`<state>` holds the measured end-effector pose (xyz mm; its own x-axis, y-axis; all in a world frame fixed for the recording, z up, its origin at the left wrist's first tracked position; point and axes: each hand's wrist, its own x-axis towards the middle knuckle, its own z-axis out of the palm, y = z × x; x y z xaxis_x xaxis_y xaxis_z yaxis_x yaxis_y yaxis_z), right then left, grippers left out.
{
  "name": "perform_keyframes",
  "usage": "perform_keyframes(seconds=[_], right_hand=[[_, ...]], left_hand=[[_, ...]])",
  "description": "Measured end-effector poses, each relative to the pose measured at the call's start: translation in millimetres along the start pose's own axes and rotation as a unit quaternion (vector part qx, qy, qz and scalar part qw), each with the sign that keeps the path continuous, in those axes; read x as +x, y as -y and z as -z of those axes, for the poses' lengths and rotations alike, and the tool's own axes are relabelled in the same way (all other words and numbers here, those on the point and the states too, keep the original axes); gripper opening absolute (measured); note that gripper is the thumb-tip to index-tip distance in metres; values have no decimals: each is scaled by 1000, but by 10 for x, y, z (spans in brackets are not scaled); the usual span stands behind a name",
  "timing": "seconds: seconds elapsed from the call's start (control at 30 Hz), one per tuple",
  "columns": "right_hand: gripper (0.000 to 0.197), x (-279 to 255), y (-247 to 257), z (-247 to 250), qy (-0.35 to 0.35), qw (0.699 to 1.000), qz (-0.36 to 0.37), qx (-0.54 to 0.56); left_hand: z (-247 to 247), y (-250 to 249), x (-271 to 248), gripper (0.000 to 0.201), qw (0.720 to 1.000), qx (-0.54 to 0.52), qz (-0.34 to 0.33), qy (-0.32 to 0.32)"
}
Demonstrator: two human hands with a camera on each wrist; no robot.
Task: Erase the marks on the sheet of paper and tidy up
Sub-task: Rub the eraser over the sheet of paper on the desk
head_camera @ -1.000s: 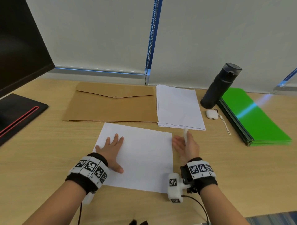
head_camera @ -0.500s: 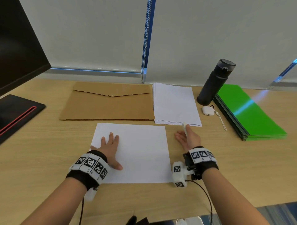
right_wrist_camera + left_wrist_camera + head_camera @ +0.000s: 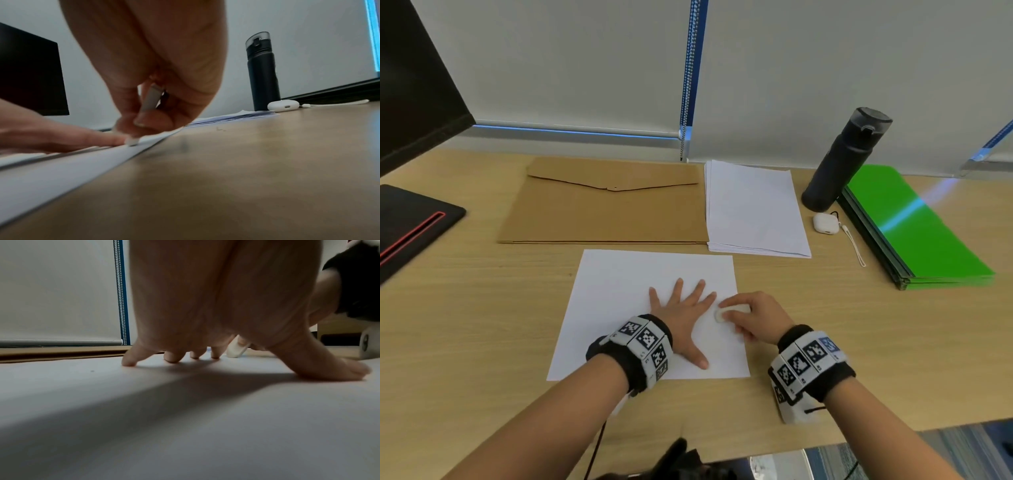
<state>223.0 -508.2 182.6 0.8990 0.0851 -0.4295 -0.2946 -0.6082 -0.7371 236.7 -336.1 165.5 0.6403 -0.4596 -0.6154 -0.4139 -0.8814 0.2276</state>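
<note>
Left hand flat on a white sheet, right hand holding an eraser to it

The pale wood-grain desk [image 3: 465,325] carries a flat brown card envelope [image 3: 602,212], a glossy green folder stack [image 3: 917,233], a squared stack of white paper [image 3: 753,209] and, nearest the person, the single smooth sheet of paper [image 3: 626,291]; a matte black cylindrical bottle [image 3: 835,168] stands upright beside a small rounded white earbud case [image 3: 824,223]. The left hand [image 3: 681,308] lies spread, fingers straight, pressing the sheet. The right hand [image 3: 753,315] pinches a white eraser [image 3: 726,313] near the sheet's right edge. Only the right wrist view shows its rounded tip [image 3: 131,142] touching the paper; the left wrist view shows the fingertips [image 3: 129,362] planted. No marks can be made out
</note>
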Motion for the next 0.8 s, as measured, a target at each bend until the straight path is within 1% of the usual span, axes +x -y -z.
perform_keyframes(seconds=[0.07,0.1,0.13,0.17,0.27,0.3,0.33,0.37,0.47,0.5,0.53,0.57,0.67,0.7,0.73,0.77,0.8], right_hand=[[23,40,9,-2,-68,997,16,-21],[24,25,12,-16,-80,996,22,-37],[25,-12,13,-37,-69,996,26,-57],[26,-73,11,-60,-41,996,30,-80],[27,-246,31,-75,82,985,34,-149],[27,-245,54,-46,101,980,37,-166],[27,-207,83,-13,101,978,41,-176],[26,-149,109,14,81,979,46,-179],[27,-25,113,8,-35,988,44,-143],[27,-42,88,-26,-59,990,41,-124],[28,-89,62,-62,-61,990,41,-121],[28,-152,29,-101,-41,989,47,-137],[28,-277,-36,-126,49,980,45,-188],[28,-249,-26,-99,62,978,41,-193],[27,-202,5,-70,62,978,38,-197],[26,-132,33,-48,46,978,39,-198],[26,-69,59,-38,16,980,41,-195]], left_hand=[[2,18,7,126,1000,7,0,2],[3,26,10,126,1000,8,-1,4],[3,31,16,126,1000,9,-1,5],[2,34,23,126,1000,10,0,4],[-4,33,33,126,1000,16,-1,3],[-6,35,35,126,1000,17,-3,4],[-6,40,36,126,1000,18,-4,4],[-4,43,40,126,1000,18,-4,3],[-8,45,48,127,1000,14,-4,3],[-9,43,46,127,1000,16,-4,4],[-4,39,42,127,1000,18,-3,4],[1,38,39,126,1000,19,-3,4],[10,34,29,126,1000,17,-6,7],[10,33,28,126,1000,16,-7,7],[9,35,26,126,1000,15,-7,8],[9,37,27,126,1000,15,-8,9],[9,38,28,126,1000,14,-8,9]])
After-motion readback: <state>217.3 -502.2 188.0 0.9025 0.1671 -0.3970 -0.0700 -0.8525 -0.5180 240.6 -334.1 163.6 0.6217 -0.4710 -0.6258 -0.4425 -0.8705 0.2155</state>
